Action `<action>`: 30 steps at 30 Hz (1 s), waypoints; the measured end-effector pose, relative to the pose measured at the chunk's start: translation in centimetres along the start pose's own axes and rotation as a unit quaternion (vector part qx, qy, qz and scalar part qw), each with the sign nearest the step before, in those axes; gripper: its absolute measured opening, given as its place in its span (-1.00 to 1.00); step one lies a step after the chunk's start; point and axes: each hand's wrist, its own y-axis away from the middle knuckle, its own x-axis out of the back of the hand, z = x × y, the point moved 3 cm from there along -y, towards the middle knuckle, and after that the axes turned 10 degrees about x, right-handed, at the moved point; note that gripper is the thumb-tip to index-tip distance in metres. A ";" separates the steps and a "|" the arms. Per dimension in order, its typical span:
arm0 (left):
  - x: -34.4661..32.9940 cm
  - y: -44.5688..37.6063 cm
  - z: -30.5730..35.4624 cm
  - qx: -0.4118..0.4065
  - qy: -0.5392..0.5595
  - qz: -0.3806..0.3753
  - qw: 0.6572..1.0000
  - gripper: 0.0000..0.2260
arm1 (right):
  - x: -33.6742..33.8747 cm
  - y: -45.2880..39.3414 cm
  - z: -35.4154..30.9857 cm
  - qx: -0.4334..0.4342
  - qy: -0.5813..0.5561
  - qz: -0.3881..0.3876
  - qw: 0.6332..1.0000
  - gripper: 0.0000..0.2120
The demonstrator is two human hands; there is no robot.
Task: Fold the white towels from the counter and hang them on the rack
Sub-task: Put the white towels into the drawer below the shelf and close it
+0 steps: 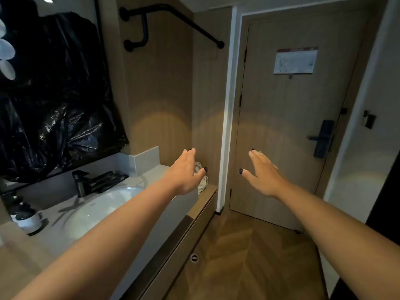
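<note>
Both arms reach out in front of the person. The left hand (pixel 184 169) has flat, straight fingers and its grip holds nothing. The right hand (pixel 263 172) is the same, spread wide over the brown wooden floor (pixel 249 256) with nothing in its grip.

The left hand hovers over the far right corner of the pale grey stone worktop (pixel 151 169). Just behind it sits a small crumpled white cloth (pixel 202 180), tucked where that corner meets the wooden wall. It may be one of the towels, but the hand hides most of it, so I cannot tell. I think the hand is there to pick it up.

High on the wall hangs the black metal bar rack (pixel 173 16). It is bare, so no towel hangs there yet.

A round white sink (pixel 108 204) and a black tap (pixel 79 182) sit in the middle of the worktop. A shiny black plastic sheet (pixel 54 94) covers the mirror.
</note>
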 end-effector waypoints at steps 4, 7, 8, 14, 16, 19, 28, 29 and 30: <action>-1.9 -3.8 -1.3 0.007 0.008 -0.017 1.000 -0.35 | -2.1 -3.0 1.5 -0.003 0.015 -0.023 1.000 -0.31; -3.0 -7.7 -2.2 0.003 0.010 -0.019 1.000 -0.35 | -3.9 -5.9 2.7 -0.007 0.012 -0.036 0.999 -0.31; -3.3 -9.0 -2.6 0.001 0.005 -0.019 1.000 -0.35 | -4.2 -7.0 3.0 -0.009 0.008 -0.036 0.999 -0.31; -5.7 -16.4 -4.7 -0.005 0.004 -0.024 1.000 -0.36 | -7.3 -13.9 5.4 -0.009 -0.007 -0.033 0.999 -0.33; -6.5 -18.7 -5.3 -0.012 -0.001 -0.031 0.999 -0.37 | -8.4 -15.9 6.4 -0.009 -0.008 -0.031 0.999 -0.33; -8.2 -21.6 -6.1 -0.012 0.006 -0.043 0.999 -0.37 | -9.8 -18.3 8.0 -0.013 -0.016 -0.033 0.999 -0.33; -13.5 -29.1 -6.2 0.007 0.029 -0.071 0.997 -0.47 | -13.5 -24.3 14.0 -0.012 -0.020 -0.055 0.998 -0.34; -14.2 -30.0 -6.1 0.009 0.030 -0.075 0.997 -0.49 | -13.9 -24.8 14.8 -0.011 -0.021 -0.059 0.998 -0.34; -14.9 -30.8 -5.8 0.009 0.030 -0.077 0.997 -0.48 | -14.3 -25.3 15.8 -0.009 -0.021 -0.062 0.998 -0.34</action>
